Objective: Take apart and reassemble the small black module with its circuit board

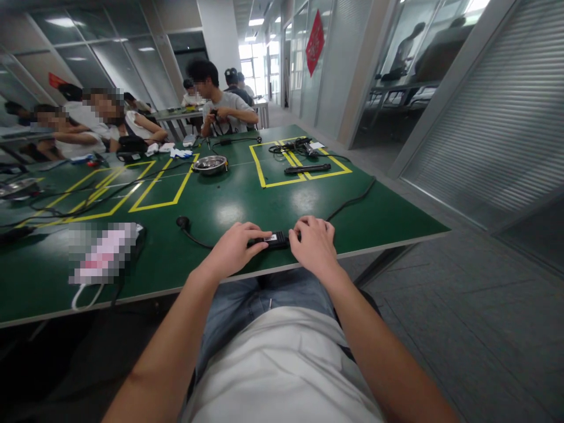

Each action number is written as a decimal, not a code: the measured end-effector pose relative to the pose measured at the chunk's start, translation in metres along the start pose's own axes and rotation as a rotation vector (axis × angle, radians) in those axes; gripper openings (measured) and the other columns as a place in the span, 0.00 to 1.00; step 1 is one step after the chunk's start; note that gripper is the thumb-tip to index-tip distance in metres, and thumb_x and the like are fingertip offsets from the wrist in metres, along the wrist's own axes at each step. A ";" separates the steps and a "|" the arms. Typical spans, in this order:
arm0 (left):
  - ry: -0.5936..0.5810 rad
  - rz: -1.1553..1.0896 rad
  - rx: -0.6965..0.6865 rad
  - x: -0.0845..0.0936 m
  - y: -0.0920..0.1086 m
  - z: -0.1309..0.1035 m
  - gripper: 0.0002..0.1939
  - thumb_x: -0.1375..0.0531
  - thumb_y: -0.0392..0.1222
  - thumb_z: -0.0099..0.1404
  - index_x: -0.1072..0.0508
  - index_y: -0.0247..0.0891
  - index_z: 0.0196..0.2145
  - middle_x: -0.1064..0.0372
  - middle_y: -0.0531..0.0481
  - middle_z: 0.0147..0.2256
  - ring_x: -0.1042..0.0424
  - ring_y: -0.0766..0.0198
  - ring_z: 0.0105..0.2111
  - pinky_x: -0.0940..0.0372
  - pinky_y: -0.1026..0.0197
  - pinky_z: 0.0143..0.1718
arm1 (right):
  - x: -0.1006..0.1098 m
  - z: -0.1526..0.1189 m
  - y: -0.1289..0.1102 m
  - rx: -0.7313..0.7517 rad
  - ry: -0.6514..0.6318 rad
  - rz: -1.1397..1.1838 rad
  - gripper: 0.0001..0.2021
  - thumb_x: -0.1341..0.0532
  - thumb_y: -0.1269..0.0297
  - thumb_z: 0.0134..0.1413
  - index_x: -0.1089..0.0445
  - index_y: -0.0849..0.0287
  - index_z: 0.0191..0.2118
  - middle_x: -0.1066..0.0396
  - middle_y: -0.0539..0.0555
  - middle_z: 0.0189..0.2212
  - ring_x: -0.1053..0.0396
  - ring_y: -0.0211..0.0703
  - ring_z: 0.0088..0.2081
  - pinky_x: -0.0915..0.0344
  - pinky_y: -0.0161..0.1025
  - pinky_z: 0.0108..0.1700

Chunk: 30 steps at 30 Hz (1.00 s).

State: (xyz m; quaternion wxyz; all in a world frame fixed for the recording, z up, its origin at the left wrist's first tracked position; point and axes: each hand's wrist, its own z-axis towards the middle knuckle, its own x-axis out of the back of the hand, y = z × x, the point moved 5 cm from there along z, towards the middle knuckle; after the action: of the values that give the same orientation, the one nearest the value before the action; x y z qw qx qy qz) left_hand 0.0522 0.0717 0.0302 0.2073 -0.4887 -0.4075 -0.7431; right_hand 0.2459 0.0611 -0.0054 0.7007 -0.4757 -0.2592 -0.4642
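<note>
A black power adapter [275, 239] with ribbed sides and a white label lies at the near edge of the green table. My left hand [235, 247] grips its left end between thumb and fingers. Fingers curled, my right hand [314, 244] rests at the adapter's right end, around the black cord [350, 202], which runs out behind it to the upper right. What lies under the right fingers is mostly hidden. From the left side, a short cord leads to a black plug [182, 222] on the tabletop.
Yellow tape [286, 183] frames a black bar [307, 169] and tangled cables [291, 147] farther back. A metal bowl [210, 164] stands mid-table. A pink pouch [106, 252] lies at left. A person [227, 108] sits across, handling something dark; others sit beyond.
</note>
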 end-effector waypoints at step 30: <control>0.136 0.320 0.455 -0.009 -0.007 -0.013 0.22 0.43 0.61 0.78 0.26 0.42 0.34 0.23 0.42 0.38 0.25 0.46 0.46 0.36 0.51 0.44 | -0.002 0.000 -0.001 0.022 0.060 -0.001 0.20 0.36 0.42 0.66 0.29 0.53 0.31 0.24 0.61 0.46 0.32 0.59 0.52 0.44 0.60 0.64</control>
State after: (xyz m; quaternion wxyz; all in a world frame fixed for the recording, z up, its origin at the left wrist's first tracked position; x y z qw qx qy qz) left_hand 0.0441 0.0642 0.0165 0.4530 -0.4370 -0.4665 -0.6214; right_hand 0.2440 0.0620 -0.0059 0.7131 -0.4536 -0.2434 -0.4759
